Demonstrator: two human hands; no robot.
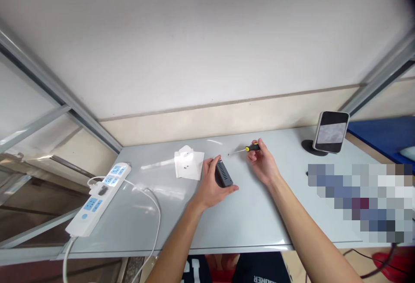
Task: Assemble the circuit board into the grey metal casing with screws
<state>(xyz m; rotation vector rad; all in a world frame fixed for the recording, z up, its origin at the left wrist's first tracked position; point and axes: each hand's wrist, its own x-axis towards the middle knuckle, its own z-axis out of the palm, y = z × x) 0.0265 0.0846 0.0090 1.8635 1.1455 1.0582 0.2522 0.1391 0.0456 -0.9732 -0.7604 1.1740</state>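
"How does the left hand [210,188] stand?"

"It's clamped on a black vented box [225,174], fingers at the far end and thumb at the near end, so the spread between them is about the length of the box. The slotted face shows to the right of the fingers."

"And the right hand [263,162]?"

"Closed around the black and yellow handle of a screwdriver [253,147], thumb and fingers together on it. The palm is partly turned up. The shaft runs out to the left of that hand, and its end is near the far end of the box, apart from it."

"Anything on the end?"

"A dark dot shows there, too small for me to tell what it is."

"What's around the hands?"

"Just left of the left hand, a white paper [195,168] with little dark pieces [186,167] on it. Farther left of that hand, a white power strip [82,226]. Beyond the right hand, to its right, a screen on a round black stand [332,132]."
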